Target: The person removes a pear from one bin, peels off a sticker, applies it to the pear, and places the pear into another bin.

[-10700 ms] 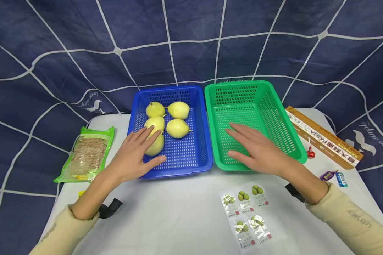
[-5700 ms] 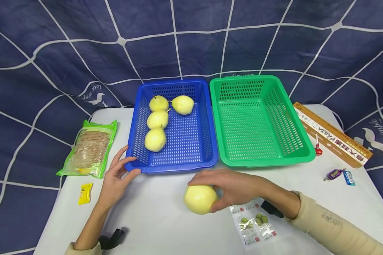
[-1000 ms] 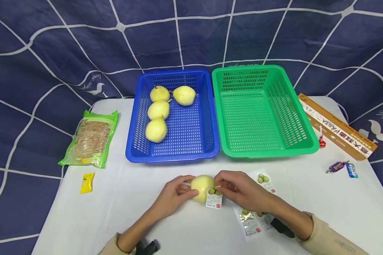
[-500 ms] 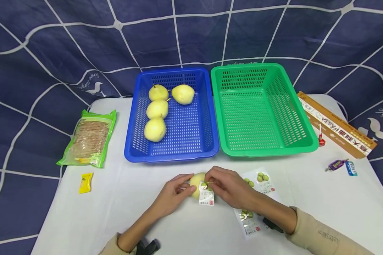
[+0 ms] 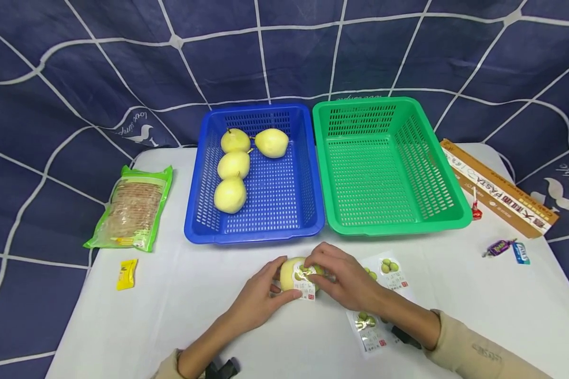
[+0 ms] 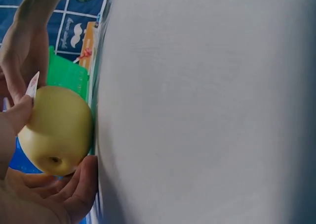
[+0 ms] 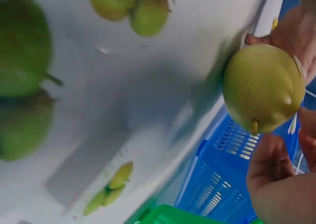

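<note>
Now, left hand (image 5: 261, 296): grips pear (image 5: 287, 271), frame's lower centre.
Right hand (image 5: 345, 277): touching sticker (image 5: 305, 288); pinching or pressing, cannot tell.

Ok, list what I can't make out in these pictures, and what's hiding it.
Writing on the label on the held pear: head view, too small to read.
Middle of the sticker sheet: head view, covered by the right hand and its forearm.
Label's printed face: left wrist view, seen nearly edge-on, its lower end behind the left hand's thumb.
Right sleeve: head view, cut off by the bottom edge.
</note>
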A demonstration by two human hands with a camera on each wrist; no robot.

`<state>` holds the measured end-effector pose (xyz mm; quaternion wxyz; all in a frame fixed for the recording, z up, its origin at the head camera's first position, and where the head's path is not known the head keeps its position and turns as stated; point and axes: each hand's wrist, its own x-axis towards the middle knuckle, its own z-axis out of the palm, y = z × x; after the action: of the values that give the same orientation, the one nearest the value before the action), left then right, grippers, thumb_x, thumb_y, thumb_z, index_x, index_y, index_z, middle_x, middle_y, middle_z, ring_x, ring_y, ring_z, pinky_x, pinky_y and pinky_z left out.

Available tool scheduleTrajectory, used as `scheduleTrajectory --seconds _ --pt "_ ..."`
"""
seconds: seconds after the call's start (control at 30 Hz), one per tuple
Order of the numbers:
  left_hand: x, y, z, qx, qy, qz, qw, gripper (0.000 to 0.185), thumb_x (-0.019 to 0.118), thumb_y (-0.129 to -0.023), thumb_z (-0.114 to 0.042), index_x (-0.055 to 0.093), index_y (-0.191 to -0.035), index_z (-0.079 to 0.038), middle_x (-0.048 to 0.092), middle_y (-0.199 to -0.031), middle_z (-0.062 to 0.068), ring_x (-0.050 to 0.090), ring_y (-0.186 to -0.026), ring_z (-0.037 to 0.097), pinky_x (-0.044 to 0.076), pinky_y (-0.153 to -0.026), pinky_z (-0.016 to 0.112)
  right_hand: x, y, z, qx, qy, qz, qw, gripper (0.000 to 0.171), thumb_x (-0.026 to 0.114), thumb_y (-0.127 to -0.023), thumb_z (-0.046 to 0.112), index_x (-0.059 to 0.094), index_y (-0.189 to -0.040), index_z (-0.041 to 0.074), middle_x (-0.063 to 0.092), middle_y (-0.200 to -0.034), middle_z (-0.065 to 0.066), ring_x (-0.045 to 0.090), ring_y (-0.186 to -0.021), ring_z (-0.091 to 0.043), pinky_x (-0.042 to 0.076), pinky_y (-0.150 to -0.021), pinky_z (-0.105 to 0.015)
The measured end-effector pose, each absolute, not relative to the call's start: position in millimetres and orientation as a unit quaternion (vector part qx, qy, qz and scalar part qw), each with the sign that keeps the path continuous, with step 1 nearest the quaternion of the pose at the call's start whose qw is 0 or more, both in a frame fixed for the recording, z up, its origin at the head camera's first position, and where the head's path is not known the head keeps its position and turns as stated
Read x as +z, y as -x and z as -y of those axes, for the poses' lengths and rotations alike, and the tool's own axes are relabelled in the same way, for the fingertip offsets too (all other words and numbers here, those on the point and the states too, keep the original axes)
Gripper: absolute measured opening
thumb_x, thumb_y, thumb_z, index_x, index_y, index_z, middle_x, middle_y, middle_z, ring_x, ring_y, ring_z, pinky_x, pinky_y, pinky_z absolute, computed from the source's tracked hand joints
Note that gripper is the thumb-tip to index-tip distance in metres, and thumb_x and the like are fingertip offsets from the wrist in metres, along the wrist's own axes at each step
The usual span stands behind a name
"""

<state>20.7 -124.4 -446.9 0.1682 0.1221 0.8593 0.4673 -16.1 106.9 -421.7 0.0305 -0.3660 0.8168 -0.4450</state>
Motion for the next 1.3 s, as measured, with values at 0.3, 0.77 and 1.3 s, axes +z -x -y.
scheduleTrajectory --seconds 0.3,0.77,1.3 --pt "-448.0 -22.9 122.1 0.492 -0.102 -0.855 0.128 0.078 0.073 -0.089 -0.041 0.035 -0.148 -0.006 0.044 -0.141 0.009 0.063 -0.092 0.015 0.057 -0.074 0.023 -426.4 12.7 -111.0 -0.415 0.348 -0.838 0.065 0.042 0.081 -0.083 0.017 0.065 -0.121 0.012 0.058 -0.128 0.003 0.052 -0.120 -0.016 0.047 -0.101 -0.038" --pt "-444.4 -19.9 130.1 0.461 -0.224 -0.854 0.087 0.051 0.076 -0.088 -0.027 0.057 -0.136 -0.021 0.047 -0.139 0.001 0.064 -0.090 0.008 0.057 -0.075 0.021 -426.0 9.9 -116.5 -0.400 0.349 -0.839 0.118 0.054 0.072 -0.092 0.023 0.055 -0.139 0.004 0.049 -0.146 -0.013 0.044 -0.135 -0.029 0.042 -0.105 -0.051" --pt "-448.2 -22.8 131.0 0.477 -0.241 -0.843 0.062 0.055 0.080 -0.084 -0.019 0.057 -0.134 -0.016 0.049 -0.137 0.003 0.064 -0.100 0.012 0.056 -0.082 0.023 -427.7 20.2 -111.3 -0.617 0.199 -0.706 0.284 0.032 0.054 -0.101 0.002 0.059 -0.132 0.001 0.054 -0.132 -0.019 0.060 -0.110 -0.034 0.060 -0.073 -0.041"
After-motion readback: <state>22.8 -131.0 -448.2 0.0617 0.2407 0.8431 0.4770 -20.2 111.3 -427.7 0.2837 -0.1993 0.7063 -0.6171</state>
